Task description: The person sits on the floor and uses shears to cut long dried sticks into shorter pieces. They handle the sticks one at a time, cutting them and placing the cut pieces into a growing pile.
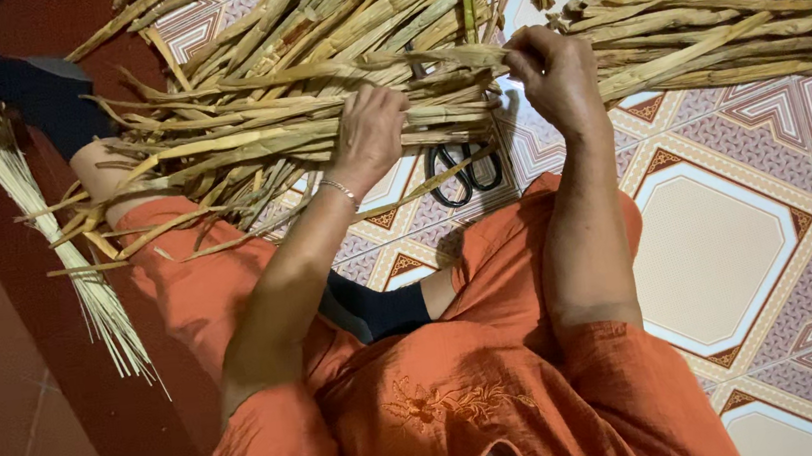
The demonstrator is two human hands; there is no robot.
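Note:
I sit on the floor with a pile of dried yellow-green leaf strips spread across my legs. My left hand, a thin bracelet on its wrist, presses down on a bundle of these strips lying over my left knee. My right hand pinches the end of one long strip near the top of the pile. More strips stretch off to the right. Black-handled scissors lie on the tiles between my hands, partly under the strips.
A bunch of thin pale sticks lies at the left over a dark red step. Patterned floor tiles fill the right side. My orange clothing and a dark sock are below.

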